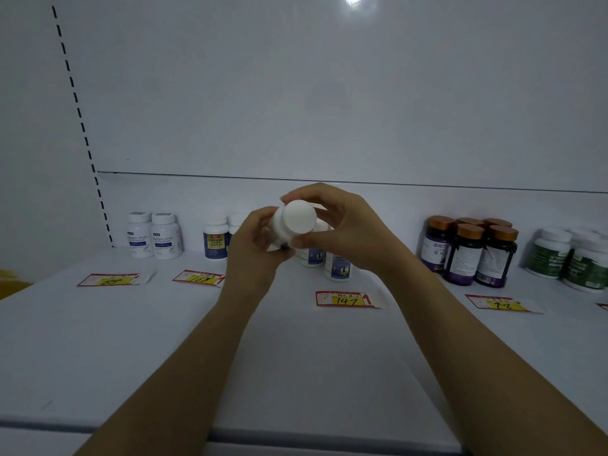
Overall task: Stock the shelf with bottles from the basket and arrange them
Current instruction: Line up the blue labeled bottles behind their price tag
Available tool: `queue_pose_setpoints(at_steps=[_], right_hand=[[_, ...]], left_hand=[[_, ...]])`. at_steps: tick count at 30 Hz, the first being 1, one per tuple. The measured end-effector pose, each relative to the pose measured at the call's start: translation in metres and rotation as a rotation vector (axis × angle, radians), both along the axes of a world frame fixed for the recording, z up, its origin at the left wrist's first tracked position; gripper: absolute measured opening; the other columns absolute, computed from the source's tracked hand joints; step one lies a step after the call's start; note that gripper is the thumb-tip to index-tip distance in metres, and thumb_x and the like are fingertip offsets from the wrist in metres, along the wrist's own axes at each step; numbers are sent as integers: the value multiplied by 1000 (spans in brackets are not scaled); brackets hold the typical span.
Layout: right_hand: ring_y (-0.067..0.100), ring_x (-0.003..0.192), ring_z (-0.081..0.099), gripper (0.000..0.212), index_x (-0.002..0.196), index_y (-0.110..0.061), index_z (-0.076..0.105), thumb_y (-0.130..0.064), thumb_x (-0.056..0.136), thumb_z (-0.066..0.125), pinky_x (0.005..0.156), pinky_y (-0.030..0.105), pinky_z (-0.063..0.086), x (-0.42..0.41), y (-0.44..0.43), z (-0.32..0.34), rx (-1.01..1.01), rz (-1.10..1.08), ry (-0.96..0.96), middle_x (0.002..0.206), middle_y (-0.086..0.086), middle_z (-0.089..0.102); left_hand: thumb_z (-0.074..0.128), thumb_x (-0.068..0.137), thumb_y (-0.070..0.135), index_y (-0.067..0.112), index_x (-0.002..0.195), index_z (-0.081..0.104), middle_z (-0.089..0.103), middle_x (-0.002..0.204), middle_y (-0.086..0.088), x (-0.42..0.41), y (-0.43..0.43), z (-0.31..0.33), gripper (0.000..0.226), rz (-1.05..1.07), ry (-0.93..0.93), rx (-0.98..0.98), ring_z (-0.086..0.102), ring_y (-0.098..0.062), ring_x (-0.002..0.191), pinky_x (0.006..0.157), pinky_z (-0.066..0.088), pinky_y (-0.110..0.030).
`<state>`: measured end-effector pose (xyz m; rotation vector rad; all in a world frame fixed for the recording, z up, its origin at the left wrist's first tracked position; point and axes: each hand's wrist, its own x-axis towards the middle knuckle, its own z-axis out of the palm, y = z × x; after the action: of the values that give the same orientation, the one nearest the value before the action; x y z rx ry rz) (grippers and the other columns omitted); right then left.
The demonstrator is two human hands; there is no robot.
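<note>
Two white bottles [154, 235] are stood at the shelf's [131, 340] far left. A white-capped bottle [293, 223] is held above the shelf's middle, tilted cap-forward, gripped by the left hand [255, 248] at its body and the right hand [342, 225] around its cap. Dark bronze-capped bottles [470, 253] are grouped at right.

white bottle [293, 223] tilted, cap toward camera, held above shelf [164, 340].

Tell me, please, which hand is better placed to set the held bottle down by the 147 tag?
Probably the right hand: it covers the white bottle's cap end, above the matching bottles.
</note>
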<state>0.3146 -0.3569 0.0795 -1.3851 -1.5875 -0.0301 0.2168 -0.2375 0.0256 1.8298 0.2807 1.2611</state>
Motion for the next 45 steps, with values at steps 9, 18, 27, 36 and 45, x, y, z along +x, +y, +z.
queue_pose_setpoints(at_steps=[9,18,27,36,45], right_hand=[[2,100,65,41,122,-26,61,-13,84,70,81,16,53,6,-7,6,49,-70,306,111,-7,68],[20,66,71,49,96,-3,68,-49,80,69,60,27,59,19,-3,-7,-358,-400,746,79,11,72],[20,60,65,30,86,-8,63,-37,82,72,48,24,56,15,-9,-10,-462,-333,923,72,11,66],[17,81,71,36,103,-13,65,-41,82,69,69,26,59,16,-2,-5,-186,-307,566,93,3,72],[10,96,67,32,112,-19,64,-42,90,57,83,25,55,14,-6,2,-102,-179,435,105,-4,69]], left_hand=[[79,71,11,21,112,61,69,105,13,-6,-14,6,46,-248,193,-164,65,4,93,72,50,-7],[65,59,58,5,95,67,72,76,-10,-10,-24,14,64,-431,542,-600,69,-21,74,73,52,-30],[59,64,65,3,96,69,73,84,-12,-17,-21,14,71,-540,682,-644,71,-21,77,72,52,-30],[75,72,28,12,115,61,71,100,-1,-12,-24,10,47,-409,550,-352,67,-13,95,82,54,-24],[79,72,15,17,122,56,67,111,5,-8,-22,7,56,-226,429,-182,64,-3,92,67,51,-10]])
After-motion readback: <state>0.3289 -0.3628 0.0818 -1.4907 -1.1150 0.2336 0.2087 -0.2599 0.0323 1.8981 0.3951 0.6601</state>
